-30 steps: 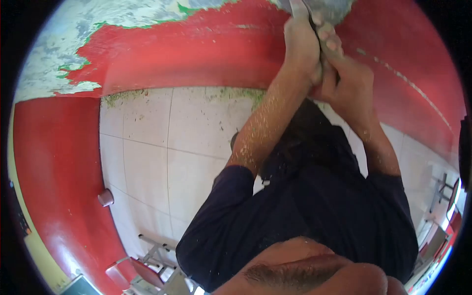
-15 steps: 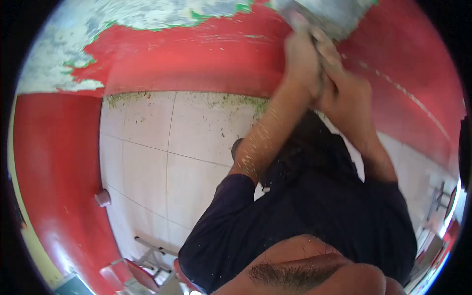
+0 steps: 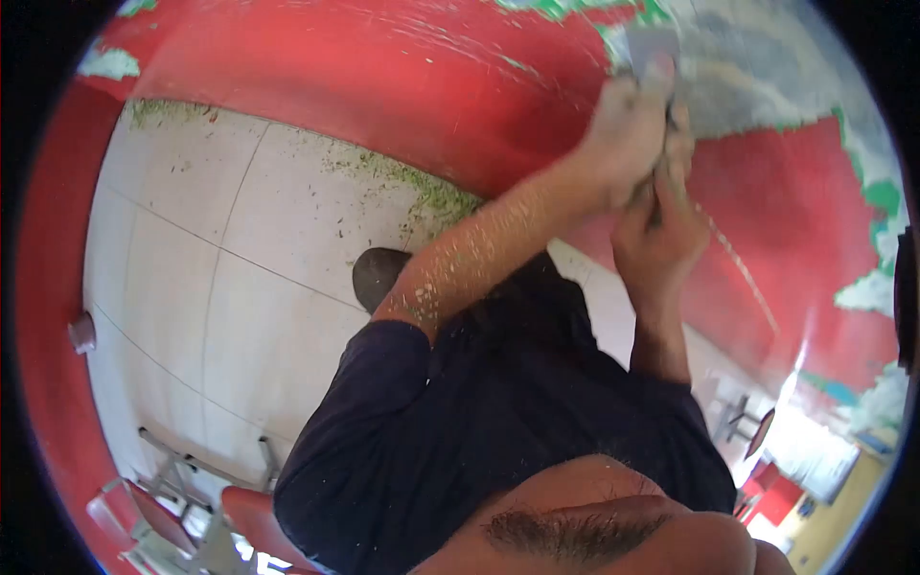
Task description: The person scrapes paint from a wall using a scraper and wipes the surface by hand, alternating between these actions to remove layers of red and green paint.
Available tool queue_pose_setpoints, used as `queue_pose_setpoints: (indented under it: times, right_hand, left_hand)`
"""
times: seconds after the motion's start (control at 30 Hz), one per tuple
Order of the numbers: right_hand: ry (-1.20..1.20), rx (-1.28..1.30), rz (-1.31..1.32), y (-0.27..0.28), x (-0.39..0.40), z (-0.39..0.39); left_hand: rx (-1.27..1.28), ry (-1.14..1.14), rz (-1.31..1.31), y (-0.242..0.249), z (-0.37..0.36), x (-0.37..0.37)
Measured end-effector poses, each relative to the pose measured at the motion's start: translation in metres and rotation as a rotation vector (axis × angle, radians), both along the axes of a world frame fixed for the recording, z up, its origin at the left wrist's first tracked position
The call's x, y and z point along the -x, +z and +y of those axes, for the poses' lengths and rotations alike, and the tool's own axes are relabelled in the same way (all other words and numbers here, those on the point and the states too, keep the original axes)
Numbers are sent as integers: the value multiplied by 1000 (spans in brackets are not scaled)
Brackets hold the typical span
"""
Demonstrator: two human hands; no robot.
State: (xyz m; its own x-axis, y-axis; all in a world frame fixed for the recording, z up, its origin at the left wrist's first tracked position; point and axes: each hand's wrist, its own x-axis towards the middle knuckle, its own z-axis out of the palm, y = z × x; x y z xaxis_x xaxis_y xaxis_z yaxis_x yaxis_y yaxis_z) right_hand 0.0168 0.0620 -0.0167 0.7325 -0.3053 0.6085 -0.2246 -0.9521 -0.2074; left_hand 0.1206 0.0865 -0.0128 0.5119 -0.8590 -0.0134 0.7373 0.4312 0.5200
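Note:
Both hands are on a scraper [image 3: 649, 44], whose flat metal blade lies against the wall at the top of the view. My left hand [image 3: 625, 134] is closed around it just behind the blade. Lower down, my right hand [image 3: 661, 228] wraps the rear of the handle, which my fingers mostly hide. Around the blade, red paint [image 3: 537, 115] meets a bare grey patch [image 3: 757, 72] with ragged green edges. Pale flakes cling to my left forearm.
Paint scrapings [image 3: 436, 196] lie on the tiled floor [image 3: 278, 307] along the wall's foot, near my dark shoe [image 3: 376, 276]. Chairs with metal legs [image 3: 177, 474] stand at lower left. A small box-like fixture [image 3: 82, 333] sits on the left wall.
The view has swung right, showing more bare wall and green-edged paint there. Both hands have moved with the scraper against the wall, still gripping it.

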Motion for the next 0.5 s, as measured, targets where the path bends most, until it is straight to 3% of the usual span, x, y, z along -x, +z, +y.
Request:
queue_pose_setpoints:
  times: [0.13, 0.2, 0.27, 0.33, 0.43, 0.5]
  right_hand:
    - [-44, -64, -8, 1, 6, 6]
    - [-76, -55, 4, -10, 11, 0]
    - [21, 129, -198, -9, -10, -14]
    - [9, 145, -205, -7, 6, -11]
    - [-50, -69, -103, -3, 8, -3]
    - [66, 58, -198, 2, -1, -6]
  left_hand:
    - [142, -76, 128, -4, -3, 1]
    - [98, -89, 121, -4, -3, 15]
    - [104, -43, 71, 3, -6, 3]
    - [141, -36, 62, 10, -10, 4]
    - [145, -31, 49, 3, -13, 12]
    - [131, 27, 4, 7, -12, 2]
